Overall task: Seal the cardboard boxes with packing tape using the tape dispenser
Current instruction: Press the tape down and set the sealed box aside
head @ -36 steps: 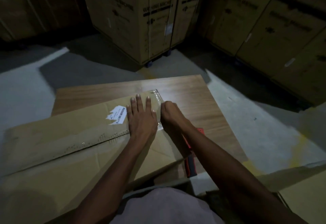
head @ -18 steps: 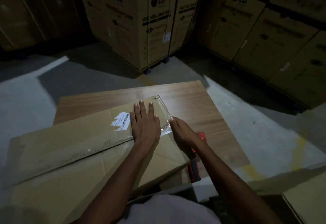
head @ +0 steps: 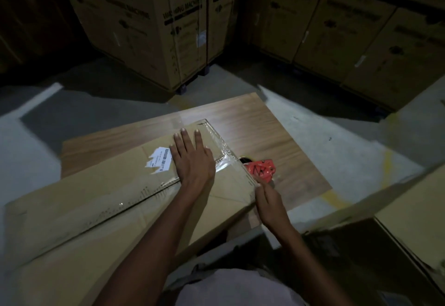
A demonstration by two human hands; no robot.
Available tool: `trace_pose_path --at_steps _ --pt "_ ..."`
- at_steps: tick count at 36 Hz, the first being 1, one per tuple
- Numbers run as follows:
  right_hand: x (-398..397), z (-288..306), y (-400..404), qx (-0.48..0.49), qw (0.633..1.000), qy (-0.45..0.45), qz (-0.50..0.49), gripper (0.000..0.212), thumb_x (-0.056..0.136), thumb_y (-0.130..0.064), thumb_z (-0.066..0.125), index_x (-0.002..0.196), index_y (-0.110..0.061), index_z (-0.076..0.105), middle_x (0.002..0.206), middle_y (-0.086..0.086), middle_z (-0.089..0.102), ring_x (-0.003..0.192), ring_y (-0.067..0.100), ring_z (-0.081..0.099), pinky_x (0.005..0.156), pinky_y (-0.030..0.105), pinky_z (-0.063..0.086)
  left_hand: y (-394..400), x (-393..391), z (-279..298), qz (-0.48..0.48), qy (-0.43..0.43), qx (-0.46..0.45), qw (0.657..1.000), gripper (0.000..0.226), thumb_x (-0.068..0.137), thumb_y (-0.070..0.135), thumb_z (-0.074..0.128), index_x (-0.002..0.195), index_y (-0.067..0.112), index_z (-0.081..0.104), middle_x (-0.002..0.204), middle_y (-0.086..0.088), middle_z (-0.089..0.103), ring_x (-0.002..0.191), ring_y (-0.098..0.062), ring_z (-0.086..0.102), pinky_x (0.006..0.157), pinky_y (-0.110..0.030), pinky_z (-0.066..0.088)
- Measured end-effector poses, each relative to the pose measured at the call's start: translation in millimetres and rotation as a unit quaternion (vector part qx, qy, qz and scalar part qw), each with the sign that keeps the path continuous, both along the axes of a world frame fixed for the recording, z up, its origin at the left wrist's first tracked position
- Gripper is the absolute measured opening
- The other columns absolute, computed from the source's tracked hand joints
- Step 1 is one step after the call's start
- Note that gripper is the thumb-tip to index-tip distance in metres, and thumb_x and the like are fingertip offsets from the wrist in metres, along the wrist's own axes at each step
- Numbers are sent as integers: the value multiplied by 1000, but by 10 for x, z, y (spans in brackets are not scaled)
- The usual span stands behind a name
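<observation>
Two hands work the flat brown cardboard box [head: 96, 209]: left hand [head: 192, 161] flat, fingers straight; right hand [head: 267, 202] fingers straight, should press the clear tape [head: 224, 158] firmly along the edge.

Flat cardboard box [head: 101, 211], seam taped; red tape dispenser [head: 261, 170] beside its rt end.
</observation>
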State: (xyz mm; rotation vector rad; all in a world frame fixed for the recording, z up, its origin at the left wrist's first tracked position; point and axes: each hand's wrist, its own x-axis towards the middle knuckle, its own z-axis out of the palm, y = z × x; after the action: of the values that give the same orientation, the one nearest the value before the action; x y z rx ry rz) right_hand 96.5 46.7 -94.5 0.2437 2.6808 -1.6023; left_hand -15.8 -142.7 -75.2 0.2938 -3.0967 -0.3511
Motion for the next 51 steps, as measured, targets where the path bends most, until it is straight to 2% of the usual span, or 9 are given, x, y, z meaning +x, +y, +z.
trace_pose_path --at_steps 9,17,21,25,29,34,42,46,51 --pt "-254 314 -27 260 958 -68 98 34 110 -18 38 85 -7 58 91 20 64 89 40 62 88 50 49 19 30 14 -7 3 -13 1000 63 108 40 23 164 20 0 169 -17 -9 156 -36 -9 126 -51 -1" --pt "-1156 567 -487 316 929 -34 189 34 104 -18 51 71 -18 43 75 0 47 73 25 53 69 36 39 57 6 -44 7 7 -26 1000 63 108 44 22 164 22 0 169 -15 -9 156 -35 -9 126 -52 0" --pt "-1563 722 -776 323 923 -88 191 30 85 -11 79 74 -15 52 75 0 51 79 26 58 69 32 45 65 21 -50 7 14 -17 1000 62 108 45 20 164 23 5 170 -15 -6 157 -34 -7 126 -52 2" --pt "-1757 747 -963 274 941 -90 178 21 94 -14 71 112 -6 62 110 13 67 94 31 64 77 36 50 36 18 -43 15 13 -11 1000 60 108 43 20 163 23 8 170 -13 -4 157 -33 -7 126 -51 0" --pt "-1732 720 -976 173 967 -91 161 43 105 -27 58 142 -8 46 139 17 59 123 37 59 88 34 43 34 10 -29 21 4 -6 1000 60 108 43 20 163 25 6 170 -11 -5 157 -32 -7 126 -51 -2" --pt "-1398 567 -874 235 954 -98 161 62 109 -23 47 163 -10 21 170 17 22 153 43 25 123 58 26 33 24 38 22 4 3 1000 60 108 40 25 163 25 9 170 -12 -3 157 -32 -6 124 -49 -4" --pt "-366 473 -572 262 958 -34 111 59 108 -26 44 161 -6 27 170 22 21 155 52 11 125 64 10 -217 164 182 8 90 131 987 42 98 12 49 138 12 60 157 -14 42 148 -32 31 120 -38 21" --pt "14 509 -620 312 936 -83 137 79 106 -37 48 166 -8 5 170 30 -10 152 61 -10 123 67 0 -535 446 85 15 70 94 993 51 103 23 49 153 15 42 166 -15 22 153 -33 19 123 -40 18" --pt "384 499 -983 292 924 -90 229 76 109 -40 42 167 -12 1 169 29 -17 151 60 -18 122 69 -4 -823 775 91 31 70 104 992 55 105 25 45 158 19 31 168 -13 18 155 -33 13 123 -47 11"
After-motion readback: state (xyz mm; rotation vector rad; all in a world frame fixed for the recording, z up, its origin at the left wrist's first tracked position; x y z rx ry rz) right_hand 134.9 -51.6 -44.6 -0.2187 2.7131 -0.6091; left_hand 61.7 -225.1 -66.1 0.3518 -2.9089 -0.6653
